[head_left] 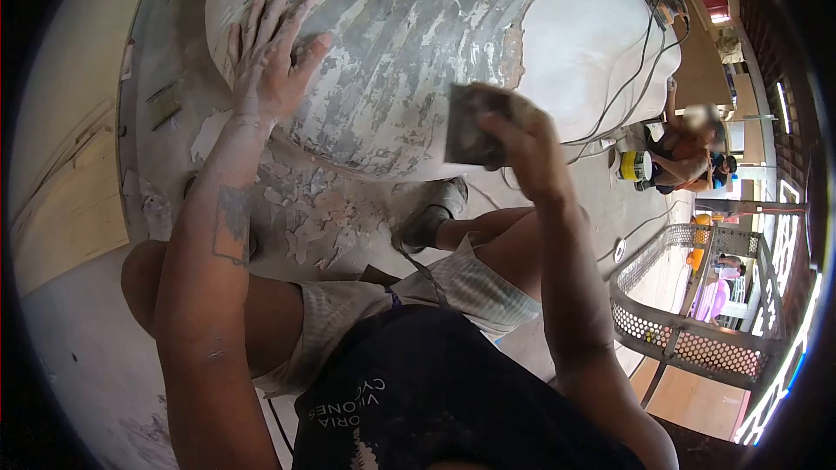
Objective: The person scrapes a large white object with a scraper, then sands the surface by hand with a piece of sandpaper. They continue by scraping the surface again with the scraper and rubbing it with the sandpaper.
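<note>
A large rounded white form fills the top of the view, its middle scraped to rough grey and white streaks. My left hand, dusty and with fingers spread, lies flat on its left part. My right hand grips a flat, dark, square-edged scraper near the lower right edge of the scraped area. Motion slightly blurs that hand and the scraper.
Peeled flakes litter the floor around my shoe. Black cables run over the form's right side. At right, a person crouches by a yellow-labelled bucket, near a perforated metal frame. A pale board stands left.
</note>
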`<state>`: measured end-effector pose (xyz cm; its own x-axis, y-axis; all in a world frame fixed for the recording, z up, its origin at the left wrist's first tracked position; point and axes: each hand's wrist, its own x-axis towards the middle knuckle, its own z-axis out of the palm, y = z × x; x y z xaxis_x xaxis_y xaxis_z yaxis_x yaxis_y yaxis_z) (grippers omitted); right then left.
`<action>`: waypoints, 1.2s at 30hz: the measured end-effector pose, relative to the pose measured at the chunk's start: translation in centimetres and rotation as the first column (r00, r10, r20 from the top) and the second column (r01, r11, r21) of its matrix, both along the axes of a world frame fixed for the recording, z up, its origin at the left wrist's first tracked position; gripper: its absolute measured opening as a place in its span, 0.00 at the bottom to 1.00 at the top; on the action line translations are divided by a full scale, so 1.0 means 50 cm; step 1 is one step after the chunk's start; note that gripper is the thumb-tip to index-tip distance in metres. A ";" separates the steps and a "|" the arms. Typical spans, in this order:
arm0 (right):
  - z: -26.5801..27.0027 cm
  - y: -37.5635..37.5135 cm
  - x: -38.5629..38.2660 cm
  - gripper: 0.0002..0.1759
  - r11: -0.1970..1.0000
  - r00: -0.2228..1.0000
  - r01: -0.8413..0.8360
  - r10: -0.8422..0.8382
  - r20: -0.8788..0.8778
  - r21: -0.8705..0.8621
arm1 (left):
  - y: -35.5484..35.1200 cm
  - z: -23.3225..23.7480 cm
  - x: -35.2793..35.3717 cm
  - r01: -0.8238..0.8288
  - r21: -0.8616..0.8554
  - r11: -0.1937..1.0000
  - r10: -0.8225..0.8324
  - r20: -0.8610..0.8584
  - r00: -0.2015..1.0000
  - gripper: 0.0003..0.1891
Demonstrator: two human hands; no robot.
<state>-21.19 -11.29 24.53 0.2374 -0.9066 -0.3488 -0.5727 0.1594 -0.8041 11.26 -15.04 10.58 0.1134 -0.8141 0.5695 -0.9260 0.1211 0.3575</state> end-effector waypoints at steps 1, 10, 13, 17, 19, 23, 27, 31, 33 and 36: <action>-0.018 -0.001 -0.005 0.24 0.999 0.997 -0.037 0.037 -0.073 0.004 | -0.002 0.001 -0.003 0.006 -0.003 1.000 -0.006 0.000 1.000 0.35; -0.030 0.001 -0.005 0.23 0.995 0.999 -0.032 0.028 -0.035 -0.096 | -0.005 0.001 0.002 0.042 0.000 0.999 -0.042 -0.024 0.999 0.36; 0.019 -0.005 -0.005 0.22 0.996 0.996 0.073 -0.070 0.059 -0.053 | -0.005 -0.003 -0.001 0.020 -0.008 1.000 -0.020 -0.004 1.000 0.35; -0.024 -0.021 -0.022 0.23 0.997 0.996 -0.081 0.080 0.044 0.011 | -0.003 0.000 -0.002 0.044 -0.004 0.999 -0.044 -0.021 0.999 0.35; -0.029 -0.004 -0.015 0.23 0.996 0.999 0.017 -0.015 0.028 -0.093 | -0.006 0.005 0.003 0.063 0.005 0.998 -0.063 -0.025 0.998 0.35; 0.012 -0.009 -0.021 0.24 0.988 0.951 0.155 -0.148 0.272 -0.003 | -0.003 0.000 0.002 0.030 0.007 1.000 -0.030 0.009 1.000 0.35; -0.054 -0.004 -0.017 0.21 0.993 0.993 0.028 -0.014 0.117 -0.117 | -0.010 0.002 -0.004 0.037 0.003 0.999 -0.037 0.000 0.999 0.34; -0.004 -0.013 -0.036 0.23 0.992 0.955 0.123 -0.127 0.268 0.032 | -0.001 -0.001 0.004 0.013 0.007 1.000 -0.013 0.031 0.999 0.34; -0.034 -0.018 -0.037 0.23 0.997 0.981 0.037 -0.049 0.189 0.065 | -0.003 0.002 -0.001 0.021 0.010 1.000 -0.022 0.024 0.999 0.34; -0.062 -0.003 -0.031 0.22 0.999 0.983 0.023 -0.015 0.182 -0.045 | -0.007 0.007 0.000 0.029 0.012 0.999 -0.029 0.014 0.999 0.34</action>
<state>-22.72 -11.45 21.43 0.2756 -0.9258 -0.2588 -0.4136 0.1289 -0.9013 11.26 -15.38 10.95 0.0816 -0.8239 0.5608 -0.9270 0.1439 0.3463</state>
